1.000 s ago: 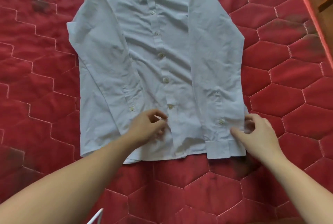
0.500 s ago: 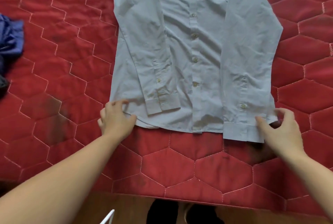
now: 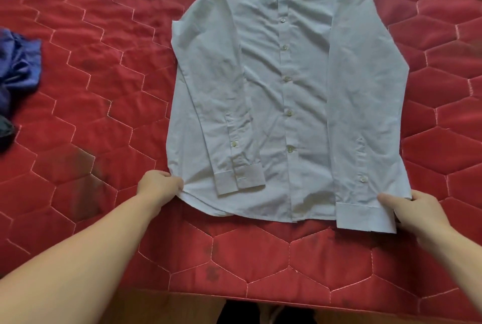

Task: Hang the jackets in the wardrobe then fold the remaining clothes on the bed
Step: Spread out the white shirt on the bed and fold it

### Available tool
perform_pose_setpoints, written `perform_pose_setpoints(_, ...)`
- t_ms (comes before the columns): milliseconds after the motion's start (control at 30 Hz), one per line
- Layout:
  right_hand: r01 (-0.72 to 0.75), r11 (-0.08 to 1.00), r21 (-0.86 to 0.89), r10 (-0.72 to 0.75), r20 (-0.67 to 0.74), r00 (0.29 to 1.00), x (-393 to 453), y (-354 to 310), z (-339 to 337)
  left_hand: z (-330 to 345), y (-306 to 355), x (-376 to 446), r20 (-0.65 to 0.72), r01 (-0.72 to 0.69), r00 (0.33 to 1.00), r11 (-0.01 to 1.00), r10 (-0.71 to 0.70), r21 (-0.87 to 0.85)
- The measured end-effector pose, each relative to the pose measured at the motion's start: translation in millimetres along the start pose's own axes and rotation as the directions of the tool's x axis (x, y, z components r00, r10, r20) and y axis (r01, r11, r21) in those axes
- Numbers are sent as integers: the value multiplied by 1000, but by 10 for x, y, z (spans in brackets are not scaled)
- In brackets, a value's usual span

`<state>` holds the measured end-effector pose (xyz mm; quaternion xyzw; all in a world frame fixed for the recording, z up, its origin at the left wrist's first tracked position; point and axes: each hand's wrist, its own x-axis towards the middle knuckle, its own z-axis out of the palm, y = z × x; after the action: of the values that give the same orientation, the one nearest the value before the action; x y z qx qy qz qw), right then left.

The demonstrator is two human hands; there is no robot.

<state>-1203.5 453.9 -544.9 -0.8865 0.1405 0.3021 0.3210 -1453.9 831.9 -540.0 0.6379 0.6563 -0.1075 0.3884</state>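
A pale blue button-up shirt (image 3: 287, 94) lies flat, front up, on the red quilted bed (image 3: 91, 115), collar away from me, both long sleeves laid down over the body. My left hand (image 3: 159, 185) pinches the shirt's lower left hem corner. My right hand (image 3: 414, 211) grips the lower right corner, at the right sleeve's cuff (image 3: 365, 219). The left sleeve's cuff (image 3: 240, 179) rests on the shirt front near the hem.
A crumpled blue garment (image 3: 18, 68) lies at the bed's left edge of view, with a dark piece (image 3: 5, 130) below it. The bed's near edge (image 3: 234, 297) runs along the bottom, with wooden floor and a dark object beneath.
My left hand left the shirt's front and moved out to the lower left hem corner, which it now pinches. My right hand stayed at the right cuff. The view pulled back toward the bed's edge.
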Motion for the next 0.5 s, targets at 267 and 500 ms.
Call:
perform_pose_setpoints(267,-59,986,154,56,24,998,-167,19,-35,-12,8,-105,149,76,989,922,-20,-379)
perform_pose_setpoints(500,46,984,170,-26,-115,993,-261,-179,31,89,135,-186,133,88,990,916,-38,-392)
